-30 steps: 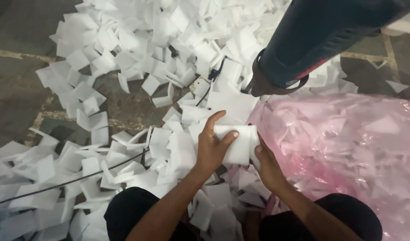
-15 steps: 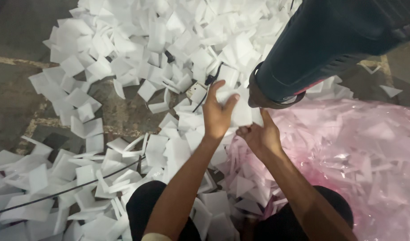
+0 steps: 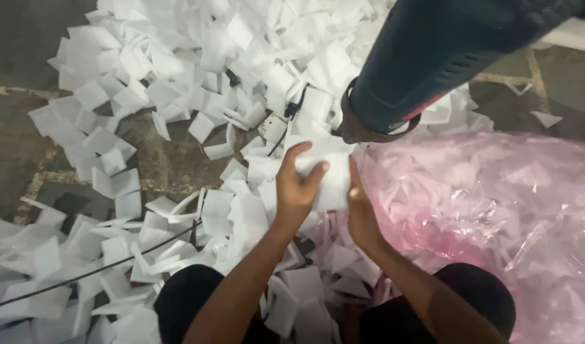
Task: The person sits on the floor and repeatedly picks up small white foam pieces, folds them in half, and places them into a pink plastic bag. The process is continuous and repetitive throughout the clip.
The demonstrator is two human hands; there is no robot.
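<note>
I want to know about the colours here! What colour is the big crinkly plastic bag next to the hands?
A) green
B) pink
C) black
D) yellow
B: the plastic bag at the right is see-through pink, with white foam pieces showing inside it, beside the right hand and the left hand, which press a stack of white foam pieces between them.

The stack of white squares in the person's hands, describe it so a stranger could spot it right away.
Find the big pink plastic bag on the right. At its left edge, the left hand and right hand press a stack of white squares between them. It alone is gathered and held; the others lie loose.
</note>
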